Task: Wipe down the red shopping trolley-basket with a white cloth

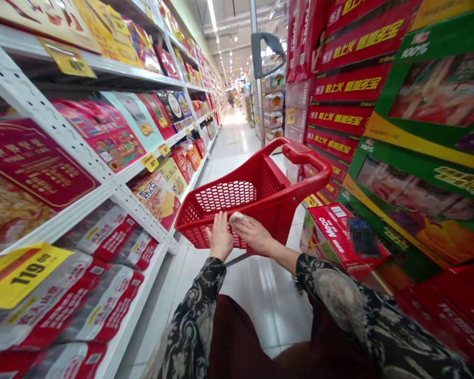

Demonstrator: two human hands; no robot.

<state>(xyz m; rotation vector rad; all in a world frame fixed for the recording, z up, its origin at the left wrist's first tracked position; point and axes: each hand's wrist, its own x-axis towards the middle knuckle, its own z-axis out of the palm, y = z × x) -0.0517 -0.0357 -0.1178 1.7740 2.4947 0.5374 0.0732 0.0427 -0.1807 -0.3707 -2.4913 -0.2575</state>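
A: Where're the hands?
B: L hand [220, 238] on near rim of red basket cart [272, 179], fingers [221, 223] spread; R hand [253, 234] just beside, fingers [247, 225] pressed together over whitish bit [237, 216] (too blurred to tell).
A: Loaded?
B: Only mesh floor showing so far, cart's by the shelf [150, 252].

black left sleeve [193, 321], black right sleeve [351, 305], swirling beige print, dark maroon garment [237, 337]
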